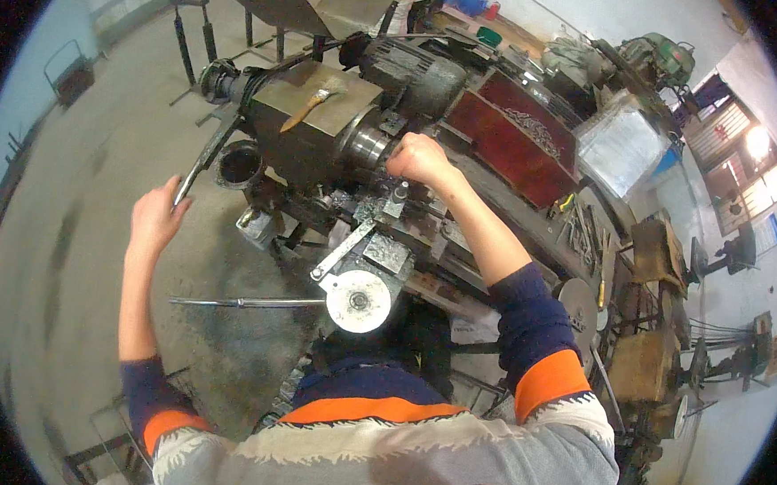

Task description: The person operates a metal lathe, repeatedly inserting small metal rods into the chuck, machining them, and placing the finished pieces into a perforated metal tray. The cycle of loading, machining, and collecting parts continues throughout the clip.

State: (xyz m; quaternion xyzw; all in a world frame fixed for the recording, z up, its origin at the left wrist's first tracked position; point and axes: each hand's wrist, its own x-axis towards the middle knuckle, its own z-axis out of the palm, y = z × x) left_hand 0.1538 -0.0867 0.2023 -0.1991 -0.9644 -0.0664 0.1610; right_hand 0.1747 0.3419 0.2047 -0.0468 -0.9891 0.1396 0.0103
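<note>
My left hand [155, 216] is wrapped round the lower end of a long dark metal lever [205, 162], at the left of a small lathe [276, 116]. At the front of the shiny round spindle nose [368, 147], my right hand [418, 159] is closed, fingers curled toward it. Whatever those fingers hold is hidden by the hand. Below it stand the tool post [395, 200] and slides, strewn with metal chips. Nearer me are a flat metal handle [343, 250], a pale round disc [358, 301] and a long rod [251, 303] reaching left.
A wooden-handled brush [307, 111] lies on the headstock. Behind are a motor [412, 77] and a red tray [511, 134] holding small metal pieces. Several hand tools [580, 236] lie at the right, near a clear plastic sheet [621, 141]. More machines line the right wall.
</note>
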